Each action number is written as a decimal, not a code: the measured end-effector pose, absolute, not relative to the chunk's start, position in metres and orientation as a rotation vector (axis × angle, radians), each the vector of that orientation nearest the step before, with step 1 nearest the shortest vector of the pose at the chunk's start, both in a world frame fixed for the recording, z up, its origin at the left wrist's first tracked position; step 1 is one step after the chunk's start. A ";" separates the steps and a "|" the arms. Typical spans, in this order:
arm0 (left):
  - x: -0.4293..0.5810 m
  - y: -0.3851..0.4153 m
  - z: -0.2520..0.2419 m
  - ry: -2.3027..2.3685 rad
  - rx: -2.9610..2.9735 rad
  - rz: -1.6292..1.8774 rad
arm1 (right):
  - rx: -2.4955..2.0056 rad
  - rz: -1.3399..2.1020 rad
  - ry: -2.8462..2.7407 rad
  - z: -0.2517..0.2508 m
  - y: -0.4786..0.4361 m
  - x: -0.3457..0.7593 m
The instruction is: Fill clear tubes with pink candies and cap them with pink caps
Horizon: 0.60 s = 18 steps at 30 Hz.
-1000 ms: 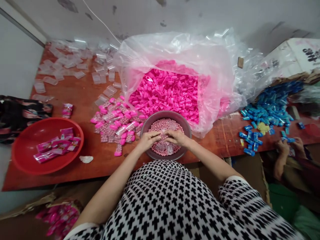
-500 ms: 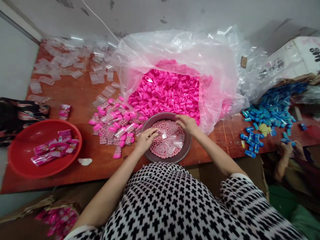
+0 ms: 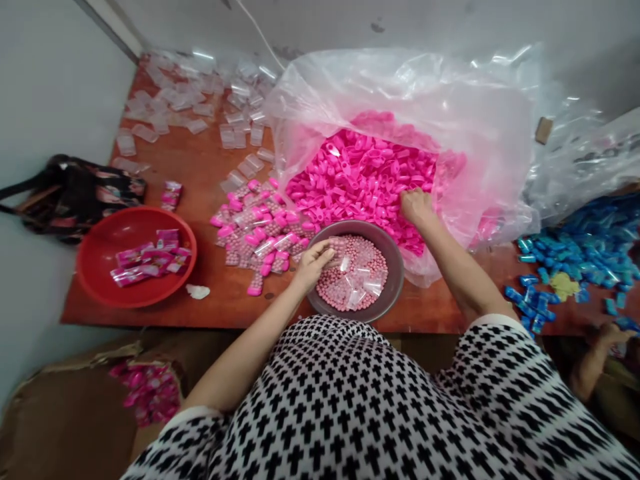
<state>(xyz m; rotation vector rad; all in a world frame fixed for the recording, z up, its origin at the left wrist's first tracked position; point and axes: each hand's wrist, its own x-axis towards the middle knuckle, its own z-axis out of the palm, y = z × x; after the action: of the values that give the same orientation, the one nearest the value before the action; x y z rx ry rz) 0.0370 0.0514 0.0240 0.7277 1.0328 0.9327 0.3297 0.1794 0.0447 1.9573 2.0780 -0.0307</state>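
My left hand [image 3: 313,265] is over the left rim of a grey basin [image 3: 395,293], its fingers pinched on a small clear plastic container [image 3: 336,253]. Inside the basin lie pink beads [image 3: 327,290] with several more clear containers [image 3: 357,293] on top. My right hand [image 3: 417,205] is at the right side of a heap of pink caps [image 3: 345,180] in a large clear plastic bag [image 3: 495,120]. Its fingers are curled down among the caps, and their tips are hidden. Left of the basin is a pile of bead-filled containers with pink caps [image 3: 260,227].
A red bowl [image 3: 95,280] with pink packets stands on the left of the table, beside a dark bag [image 3: 75,200]. Loose clear containers [image 3: 165,100] lie at the back left. On the right are blue pieces [image 3: 585,247] and another person's hand [image 3: 610,333].
My right hand has moved from above the basin up and right into the pink caps. My left hand stays at the basin's left side. The view has shifted, bringing more of the left side in.
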 end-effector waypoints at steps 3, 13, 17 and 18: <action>0.038 0.053 0.031 0.990 0.640 0.925 | 1.967 -0.035 2.036 0.042 0.186 0.335; 0.033 0.047 0.047 1.004 0.838 0.950 | 2.014 0.066 2.107 0.051 0.179 0.340; 0.040 0.042 0.049 1.100 1.049 0.948 | 2.376 0.151 2.385 0.079 0.152 0.332; 0.043 0.041 0.050 1.135 1.117 0.952 | 2.438 0.072 2.493 0.088 0.142 0.324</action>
<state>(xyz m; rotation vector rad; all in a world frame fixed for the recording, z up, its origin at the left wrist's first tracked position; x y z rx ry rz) 0.0433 0.0415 0.0502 1.1171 1.1350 0.9520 0.3240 0.1417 0.0877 2.4383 2.4934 0.0722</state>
